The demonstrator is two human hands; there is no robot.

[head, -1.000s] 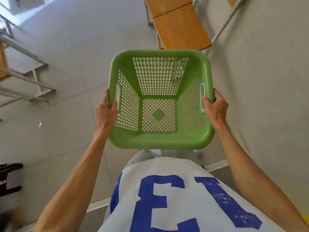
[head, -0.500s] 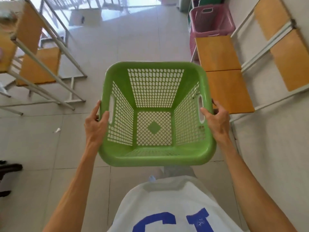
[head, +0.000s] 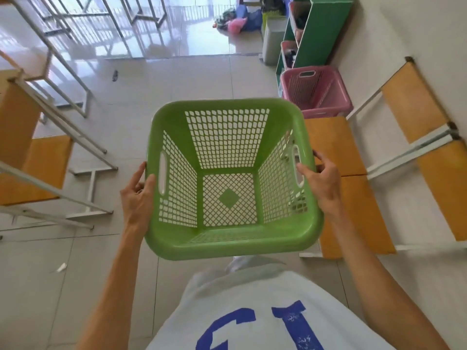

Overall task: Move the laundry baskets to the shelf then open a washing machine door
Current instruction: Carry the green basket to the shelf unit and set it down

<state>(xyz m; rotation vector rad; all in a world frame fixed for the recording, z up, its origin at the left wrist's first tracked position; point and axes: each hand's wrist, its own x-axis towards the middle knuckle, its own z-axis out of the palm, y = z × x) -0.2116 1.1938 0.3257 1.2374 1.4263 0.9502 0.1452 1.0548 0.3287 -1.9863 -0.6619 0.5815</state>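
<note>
Two hands carry an empty green laundry basket (head: 228,183) at waist height above the pale tiled floor (head: 161,79), its open top facing us and its latticed bottom showing the tiles beneath. We grip it by the rim on both sides: our left hand (head: 136,195) wraps the left edge just outside the slot handle, thumb on top and fingers curled under the lip, while our right hand (head: 321,181) clasps the right edge beside the other handle, thumb lying over the rim. Below the basket hangs our white shirt (head: 255,311) with blue print. Just beyond the basket's far right corner sits a pink laundry basket (head: 316,90) at the end of an orange-seated bench (head: 351,198) that runs along the right wall. Behind the pink basket stands a green shelf (head: 321,29) whose compartments hold more baskets. On the left, more orange benches on white metal frames (head: 45,157) line the floor. Well apart, near the far wall, lies a heap of coloured bags (head: 240,18).
</note>
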